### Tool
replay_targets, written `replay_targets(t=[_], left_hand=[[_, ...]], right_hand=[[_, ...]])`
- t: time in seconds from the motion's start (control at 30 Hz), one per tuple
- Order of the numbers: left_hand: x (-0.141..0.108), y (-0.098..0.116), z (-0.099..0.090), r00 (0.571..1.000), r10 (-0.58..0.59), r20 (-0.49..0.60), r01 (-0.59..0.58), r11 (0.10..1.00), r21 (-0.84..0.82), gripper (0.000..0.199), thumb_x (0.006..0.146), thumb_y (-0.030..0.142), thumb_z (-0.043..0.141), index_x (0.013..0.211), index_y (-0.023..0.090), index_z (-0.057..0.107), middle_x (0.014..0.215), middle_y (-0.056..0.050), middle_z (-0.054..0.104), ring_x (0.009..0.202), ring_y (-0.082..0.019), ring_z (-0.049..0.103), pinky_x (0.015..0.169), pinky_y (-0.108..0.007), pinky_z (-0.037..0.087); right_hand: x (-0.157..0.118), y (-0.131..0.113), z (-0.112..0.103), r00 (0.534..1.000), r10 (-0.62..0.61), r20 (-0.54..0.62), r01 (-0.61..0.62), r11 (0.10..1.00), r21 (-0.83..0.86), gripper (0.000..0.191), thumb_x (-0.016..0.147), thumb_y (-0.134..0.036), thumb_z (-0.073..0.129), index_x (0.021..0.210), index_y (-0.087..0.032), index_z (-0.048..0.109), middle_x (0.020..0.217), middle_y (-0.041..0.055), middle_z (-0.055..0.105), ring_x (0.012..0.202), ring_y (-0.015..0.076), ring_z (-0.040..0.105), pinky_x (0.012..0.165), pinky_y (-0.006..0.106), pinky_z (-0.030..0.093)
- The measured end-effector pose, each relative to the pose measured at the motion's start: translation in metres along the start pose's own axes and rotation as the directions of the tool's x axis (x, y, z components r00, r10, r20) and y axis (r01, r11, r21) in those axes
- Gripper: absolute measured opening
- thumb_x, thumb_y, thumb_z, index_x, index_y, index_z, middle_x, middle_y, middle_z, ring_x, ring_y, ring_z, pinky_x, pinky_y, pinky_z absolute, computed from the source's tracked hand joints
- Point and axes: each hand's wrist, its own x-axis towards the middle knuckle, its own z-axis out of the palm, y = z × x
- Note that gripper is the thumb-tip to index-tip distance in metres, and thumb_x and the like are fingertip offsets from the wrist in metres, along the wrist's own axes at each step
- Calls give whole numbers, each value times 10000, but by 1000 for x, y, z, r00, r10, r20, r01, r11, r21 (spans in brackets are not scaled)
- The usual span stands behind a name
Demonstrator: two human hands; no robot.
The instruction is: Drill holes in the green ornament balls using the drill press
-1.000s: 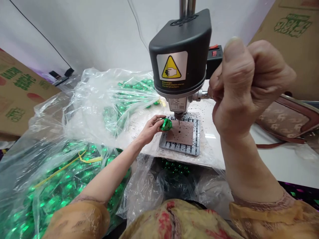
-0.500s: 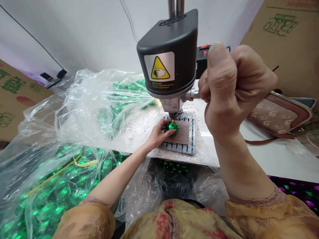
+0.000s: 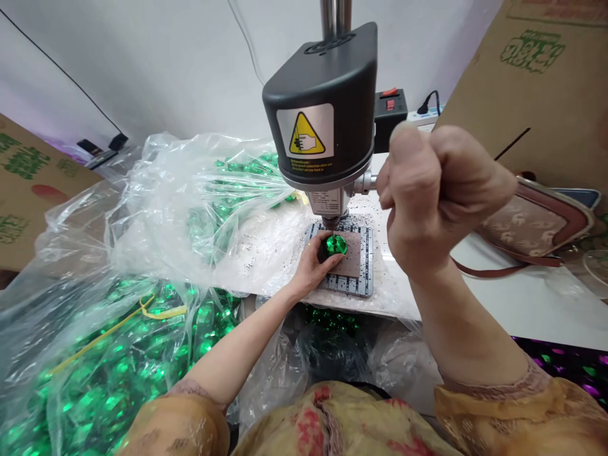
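My left hand (image 3: 315,261) has its thumb and fingers around a shiny green faceted ball (image 3: 337,246). The ball sits on a brown board (image 3: 352,268), directly under the chuck of a small black drill press (image 3: 323,107). At the top of the ball, the thin bit seems to touch it, though I cannot tell whether it has entered. My right hand (image 3: 439,190) is closed in a fist around the press's feed lever (image 3: 373,182), whose grip is hidden by the fingers. Beneath the board is a slotted grey metal base (image 3: 367,278).
Clear plastic bags of green balls lie at the left, one on the table (image 3: 228,209) and one lower down (image 3: 95,380). Dark shavings dot the tabletop. A handbag (image 3: 536,221) and a cardboard box (image 3: 517,107) stand right; a switch box (image 3: 390,117) is behind.
My right hand has come down and slightly left with the lever. My left hand and the green ball have shifted a little to the right beneath the chuck.
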Motion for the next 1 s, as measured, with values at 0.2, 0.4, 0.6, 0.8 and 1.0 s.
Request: replay_targets(t=[0.2, 0.4, 0.6, 0.8, 1.0], left_hand=[[-1, 0, 0, 1000, 4, -31, -4, 1000, -7, 478, 823, 430, 740, 1208, 195, 580, 1215, -111, 666, 1123, -264, 627, 994, -418, 492], [-1, -2, 2, 999, 1, -34, -1, 1000, -1, 470, 821, 425, 744, 1196, 192, 581, 1211, -112, 666, 1124, -274, 628, 991, -426, 493], [0, -2, 1, 1000, 4, -27, -4, 1000, -23, 478, 819, 403, 748, 1212, 200, 568, 1217, -105, 663, 1124, -270, 626, 1002, -426, 487], [-1, -2, 1, 1000, -5, -2, 4, 1000, -31, 507, 828, 419, 736, 1247, 209, 544, 1239, -104, 643, 1152, -269, 610, 1021, -429, 469], [-1, -5, 3, 1000, 12, -28, -12, 999, -33, 516, 823, 418, 739, 1250, 203, 544, 1246, -110, 641, 1161, -271, 606, 1033, -433, 463]], right_hand=[[-19, 10, -6, 983, -185, -16, 183, 979, -90, 485, 906, -227, 541, 517, -182, 256, 454, -50, 294, 394, 64, 349, 413, 306, 241], [-23, 23, -7, 953, -302, -18, 302, 953, -16, 446, 877, -172, 543, 571, -189, 219, 486, -56, 247, 390, 50, 298, 388, 279, 264], [-28, 29, -9, 937, -349, -20, 349, 937, -10, 436, 850, -118, 529, 597, -201, 184, 482, -62, 249, 392, 56, 269, 376, 275, 278], [-34, 37, -14, 921, -388, 28, 387, 921, 48, 409, 824, -97, 495, 602, -208, 170, 510, -53, 275, 397, 61, 276, 373, 277, 263], [-34, 42, -17, 898, -433, 78, 426, 900, 95, 395, 789, -94, 533, 602, -207, 204, 520, -59, 303, 401, 54, 295, 377, 266, 252]])
